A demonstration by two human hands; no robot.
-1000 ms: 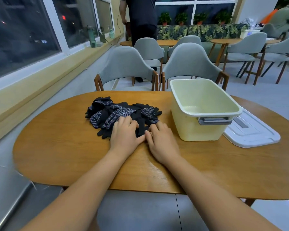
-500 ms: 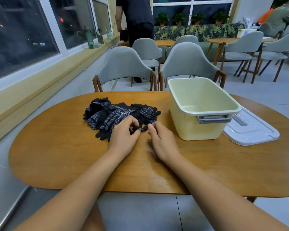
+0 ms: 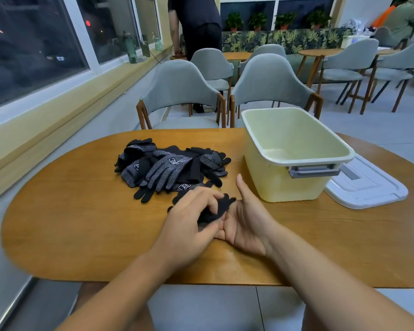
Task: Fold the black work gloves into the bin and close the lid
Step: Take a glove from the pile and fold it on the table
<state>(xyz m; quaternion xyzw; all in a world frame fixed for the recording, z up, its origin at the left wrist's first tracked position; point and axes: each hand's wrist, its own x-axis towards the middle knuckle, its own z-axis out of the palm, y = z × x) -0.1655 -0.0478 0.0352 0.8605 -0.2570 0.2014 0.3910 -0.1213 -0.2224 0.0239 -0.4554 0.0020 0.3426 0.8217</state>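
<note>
A black glove (image 3: 216,209) is being pinched by the left hand (image 3: 189,220) against the open-palmed right hand (image 3: 246,225), finger end pointing away beyond both.

On the table (image 3: 81,223), the pile of work gloves (image 3: 167,168) lies left of centre, the bin (image 3: 285,185) stands upright to its right, and the lid (image 3: 368,189) lies flat just right of the bin, partly behind it. In front of the pile, a single glove (image 3: 215,209) sits between the left hand (image 3: 189,225) and the right hand (image 3: 246,225), which touch. Two chairs (image 3: 179,91) stand side by side behind the table.
</note>
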